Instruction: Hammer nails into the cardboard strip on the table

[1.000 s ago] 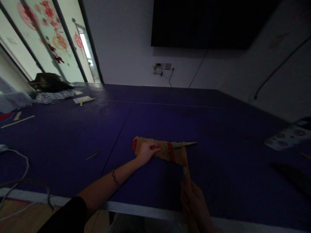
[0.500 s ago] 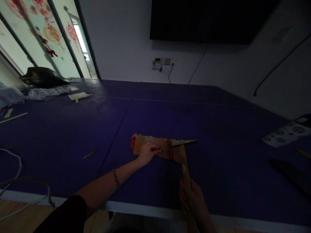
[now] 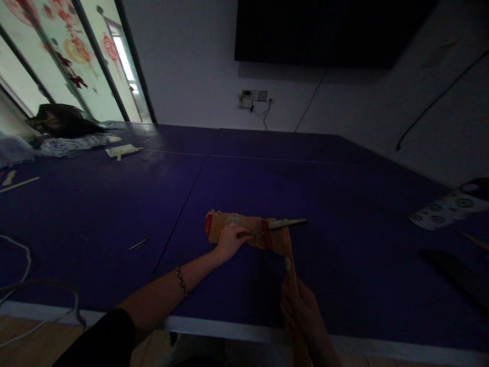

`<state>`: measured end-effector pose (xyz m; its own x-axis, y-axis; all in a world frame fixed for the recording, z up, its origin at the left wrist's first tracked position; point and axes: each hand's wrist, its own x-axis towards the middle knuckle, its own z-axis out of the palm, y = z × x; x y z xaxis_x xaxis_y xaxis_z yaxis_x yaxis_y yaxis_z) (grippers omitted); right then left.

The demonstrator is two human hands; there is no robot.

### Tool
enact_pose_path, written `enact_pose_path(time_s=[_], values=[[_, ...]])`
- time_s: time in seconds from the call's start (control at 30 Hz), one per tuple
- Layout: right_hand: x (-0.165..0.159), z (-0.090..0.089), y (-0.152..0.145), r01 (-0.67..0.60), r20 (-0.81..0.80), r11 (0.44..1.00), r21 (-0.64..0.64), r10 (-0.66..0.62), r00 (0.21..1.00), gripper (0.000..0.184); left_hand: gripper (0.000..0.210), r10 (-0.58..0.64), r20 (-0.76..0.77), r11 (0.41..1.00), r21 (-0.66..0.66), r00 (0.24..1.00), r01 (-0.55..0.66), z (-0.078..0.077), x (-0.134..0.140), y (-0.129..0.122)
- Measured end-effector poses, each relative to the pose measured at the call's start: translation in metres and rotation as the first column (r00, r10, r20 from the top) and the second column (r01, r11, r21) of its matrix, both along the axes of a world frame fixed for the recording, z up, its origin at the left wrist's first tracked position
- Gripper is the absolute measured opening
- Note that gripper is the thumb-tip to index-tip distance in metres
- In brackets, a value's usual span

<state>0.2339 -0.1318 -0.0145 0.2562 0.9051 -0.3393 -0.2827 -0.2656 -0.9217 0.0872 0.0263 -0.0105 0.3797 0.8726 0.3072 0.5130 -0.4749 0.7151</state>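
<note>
A piece of brown printed cardboard [image 3: 219,223] with red bands lies flat on the purple table. My left hand [image 3: 231,242] rests over its middle, thumb and fingertips brought together; anything between them is too small to make out. My right hand [image 3: 303,306], near the table's front edge, is wrapped round a long wooden stick [image 3: 291,270]. The stick's upper end meets the cardboard's right end. A pale, narrow strip [image 3: 288,223] with a dark tip lies crosswise there, pointing right; how it joins the stick is unclear in the dim light.
Thin metal tools [image 3: 139,241] lie left of the cardboard. Loose cables [image 3: 26,265] run over the left front edge. A white tray [image 3: 122,150] and a dark bag [image 3: 63,121] sit far left. On the right are a power strip-like white object [image 3: 439,211] and a dark flat thing [image 3: 451,272].
The view has shifted very slightly. Both hands, the cardboard and the stick keep nearly the same places; the left fingers have moved only a little.
</note>
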Motion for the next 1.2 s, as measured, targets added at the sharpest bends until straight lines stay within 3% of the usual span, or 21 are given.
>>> enact_pose_path(time_s=[0.23,0.37,0.47,0.63,0.77,0.87,1.03,1.2], values=[[0.001,-0.003,0.001,-0.030,-0.040,0.998,0.050,0.032,0.999,0.040,0.004,-0.011,0.070,0.996,0.084,0.997,0.005,0.010,-0.006,-0.005],[-0.002,-0.002,0.003,0.009,-0.051,0.999,0.043,-0.007,0.999,0.041,0.010,-0.111,0.160,0.981,0.179,0.981,0.082,0.021,0.001,-0.031],[-0.005,0.000,0.003,0.025,-0.058,0.999,0.045,-0.022,0.998,0.041,0.014,-0.131,0.204,0.987,0.118,0.970,0.108,0.022,0.017,-0.052],[-0.007,0.005,0.000,0.017,-0.064,0.997,0.074,-0.012,0.998,0.041,0.018,0.054,-0.053,0.998,-0.039,0.997,-0.056,0.018,0.040,-0.058],[-0.004,0.009,-0.003,-0.006,-0.062,0.996,0.086,0.011,0.998,0.039,0.026,0.192,-0.310,0.968,-0.097,0.931,-0.232,0.021,0.049,-0.050],[0.003,0.010,-0.001,-0.065,-0.026,0.994,0.093,0.068,0.997,0.036,0.029,0.226,-0.436,0.960,-0.053,0.871,-0.275,0.023,0.053,-0.047],[0.013,0.007,0.006,-0.084,0.042,0.995,0.059,0.081,0.996,0.038,0.031,0.248,-0.493,0.956,-0.015,0.834,-0.293,0.021,0.058,-0.046],[0.016,0.003,0.007,-0.121,-0.005,0.993,-0.001,0.121,0.993,0.039,0.033,0.244,-0.497,0.956,-0.022,0.833,-0.293,0.018,0.060,-0.042]])
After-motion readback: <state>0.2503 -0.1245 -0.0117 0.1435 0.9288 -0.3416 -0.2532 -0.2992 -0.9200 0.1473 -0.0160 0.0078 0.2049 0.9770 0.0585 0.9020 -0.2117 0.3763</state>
